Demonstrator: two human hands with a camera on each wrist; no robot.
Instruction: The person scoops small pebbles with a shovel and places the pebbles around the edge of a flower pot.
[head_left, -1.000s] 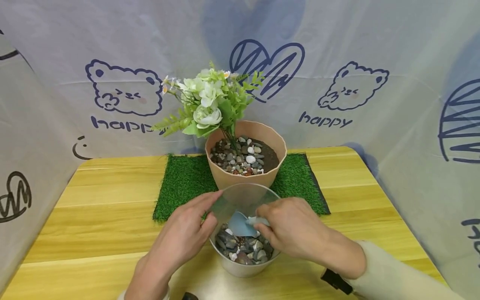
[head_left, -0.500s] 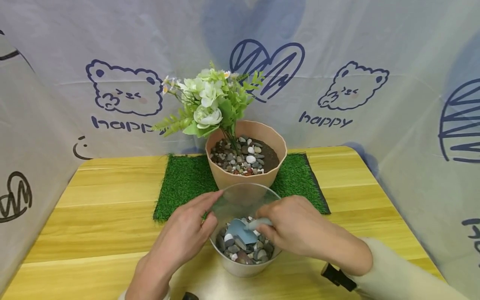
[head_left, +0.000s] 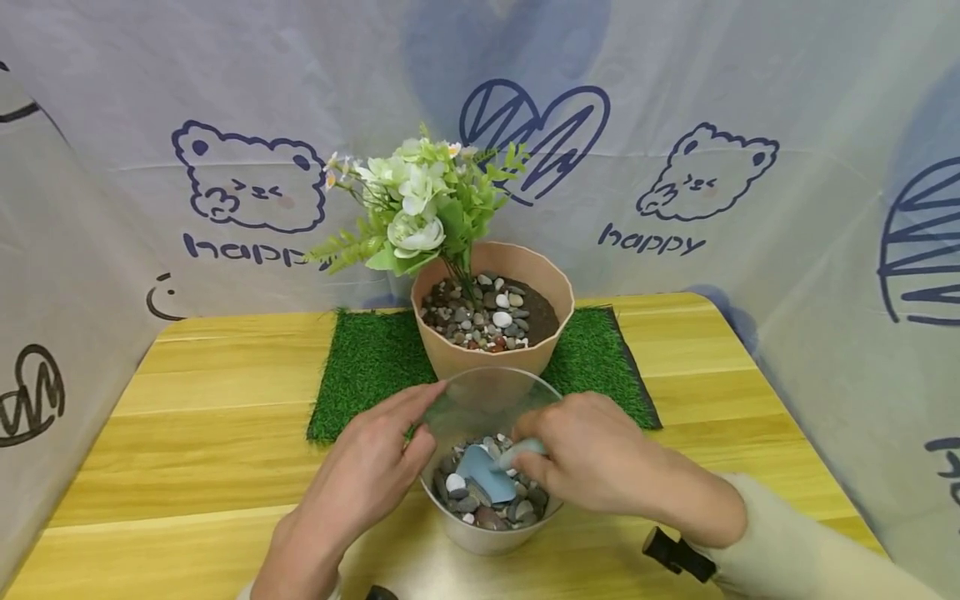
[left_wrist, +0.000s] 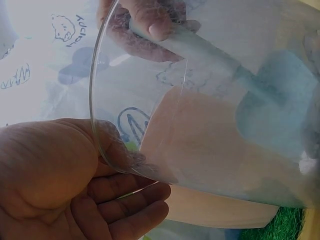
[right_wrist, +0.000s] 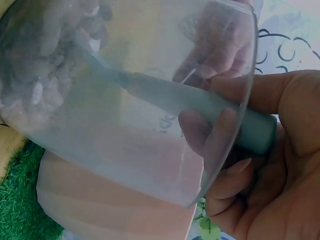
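Observation:
A clear, deep plastic container stands at the front middle of the table, partly filled with grey, brown and white pebbles. My left hand holds its left rim; in the left wrist view a digit shows through the wall at the rim while the other fingers lie outside. With my right hand I grip the pale blue-green handle of a small hand trowel. The trowel's blue blade lies tilted among the pebbles, its tip hidden under some of them.
Just behind the container stands a peach flowerpot with soil, pebbles and white-green artificial flowers. It rests on a green turf mat on the wooden table. A printed curtain hangs around the back and sides.
The trowel blade has moved down and toward the front into the pebbles, pushing some aside. My right hand shifted only slightly; my left hand stays on the rim.

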